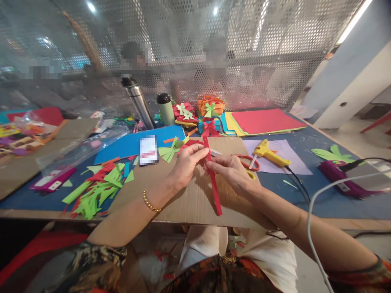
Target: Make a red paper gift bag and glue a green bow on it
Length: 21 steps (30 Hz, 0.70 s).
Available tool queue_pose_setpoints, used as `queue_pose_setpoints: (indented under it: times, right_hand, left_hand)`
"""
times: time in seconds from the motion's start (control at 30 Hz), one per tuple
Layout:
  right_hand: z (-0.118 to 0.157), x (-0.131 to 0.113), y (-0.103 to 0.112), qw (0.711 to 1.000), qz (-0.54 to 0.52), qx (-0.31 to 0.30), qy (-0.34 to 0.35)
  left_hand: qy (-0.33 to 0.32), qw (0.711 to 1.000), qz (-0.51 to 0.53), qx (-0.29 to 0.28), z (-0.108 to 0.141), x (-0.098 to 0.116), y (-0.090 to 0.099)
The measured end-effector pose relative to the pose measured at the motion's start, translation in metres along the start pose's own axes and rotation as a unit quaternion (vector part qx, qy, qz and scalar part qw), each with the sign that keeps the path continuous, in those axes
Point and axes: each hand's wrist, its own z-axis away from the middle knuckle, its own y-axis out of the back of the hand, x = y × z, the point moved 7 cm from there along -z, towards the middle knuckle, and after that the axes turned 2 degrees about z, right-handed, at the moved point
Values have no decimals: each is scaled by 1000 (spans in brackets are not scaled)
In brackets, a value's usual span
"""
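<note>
Both my hands pinch a narrow red paper strip (pixel 215 193) above a cardboard sheet (pixel 183 203). My left hand (pixel 189 162) grips it near its upper part, thumb and fingers pressed together. Just right of it, my right hand (pixel 232 173) closes on the same strip, whose lower end hangs toward the table's front edge. Behind my right hand lie red-handled scissors (pixel 253 166), partly covered. A small red paper bow (pixel 210 128) stands beyond my fingers, in front of a blue paper piece.
Green and red paper scraps (pixel 105 185) lie left, near a phone (pixel 148 150). A yellow glue gun (pixel 269 152) rests on purple paper (pixel 293 150) at right, its cord trailing. Coloured sheets (pixel 269 121), a steel flask (pixel 140 103) and a green bottle (pixel 165 110) are behind. A white cable (pixel 309 219) crosses at right.
</note>
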Motion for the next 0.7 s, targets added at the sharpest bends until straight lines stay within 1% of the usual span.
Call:
queue_pose_setpoints:
  times: [0.13,0.23,0.27,0.33,0.4,0.43,0.47,0.53,0.7]
  right_hand:
    - [2,0,-6,999,-6,-36,-7]
    - [1,-4,-4,998,36,-50,-2]
    - [-1,-7,0,998,53,-38,2]
    - [-3,-12,13,997,73,16,10]
    - [-6,-16,27,995,65,78,17]
    - [-7,-17,32,994,51,98,19]
    - [-9,-17,35,993,37,106,20]
    - [-11,-17,37,995,16,101,19]
    - [-10,-20,36,996,8,89,19]
  left_hand:
    - [-16,999,-35,21,-1,3,5]
    - [-39,996,-74,29,-2,6,7]
    - [-45,995,-84,28,-2,7,6]
    - [-50,993,-102,21,-1,9,5]
    - [-46,991,-126,5,0,9,2]
    - [-41,990,-137,-7,1,8,0]
    - [-34,988,-146,-19,2,8,-2]
    - [-24,987,-156,-39,5,6,-5]
    - [-16,985,-158,-62,8,5,-9]
